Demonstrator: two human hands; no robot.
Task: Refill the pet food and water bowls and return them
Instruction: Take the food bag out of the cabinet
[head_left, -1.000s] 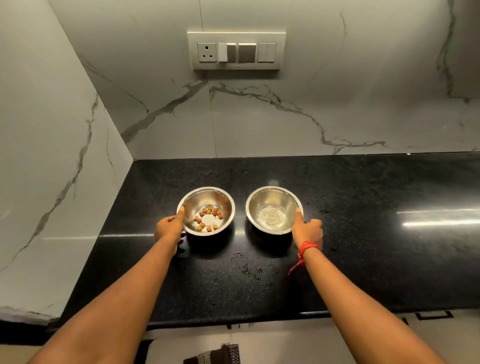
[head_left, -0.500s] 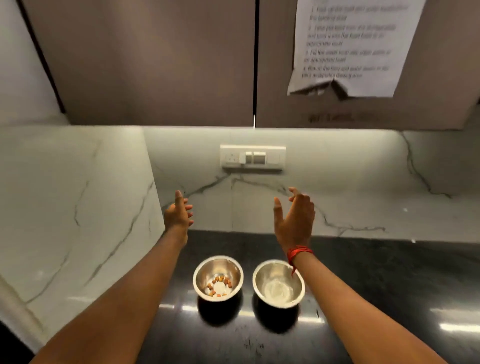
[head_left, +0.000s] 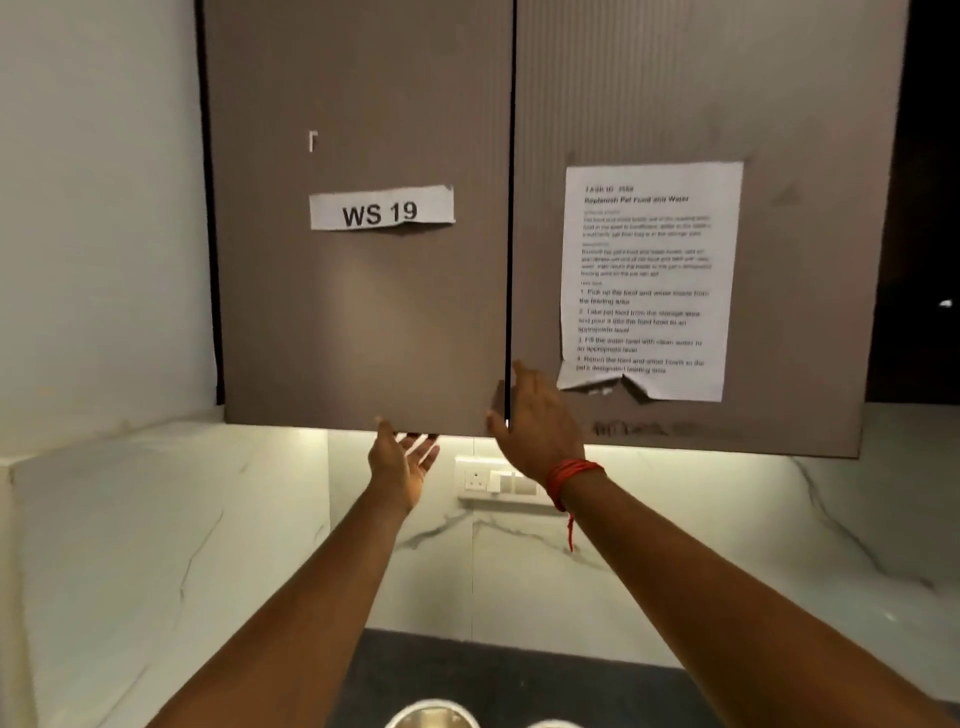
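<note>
Both my hands are raised to a brown wall cabinet. My left hand (head_left: 402, 462) is open, palm up, its fingertips at the bottom edge of the left cabinet door (head_left: 358, 291). My right hand (head_left: 535, 421) is open, fingers straight, against the lower left corner of the right cabinet door (head_left: 649, 104), beside the seam. Both doors look closed. Only the rim of one steel bowl (head_left: 431, 716) shows at the bottom edge, on the black counter (head_left: 519, 675); a sliver of the second bowl (head_left: 550, 724) lies to its right. Their contents are hidden.
A "WS 19" label (head_left: 381, 208) is stuck on the left door and a printed task sheet (head_left: 647, 280) on the right one. A white switch plate (head_left: 498, 483) sits on the marble backsplash below the cabinet. A marble side wall (head_left: 104, 519) closes the left.
My hands have left the two bowls and risen from the counter to the cabinet's bottom edge. My view has tilted up, so the bowls have dropped almost out of sight.
</note>
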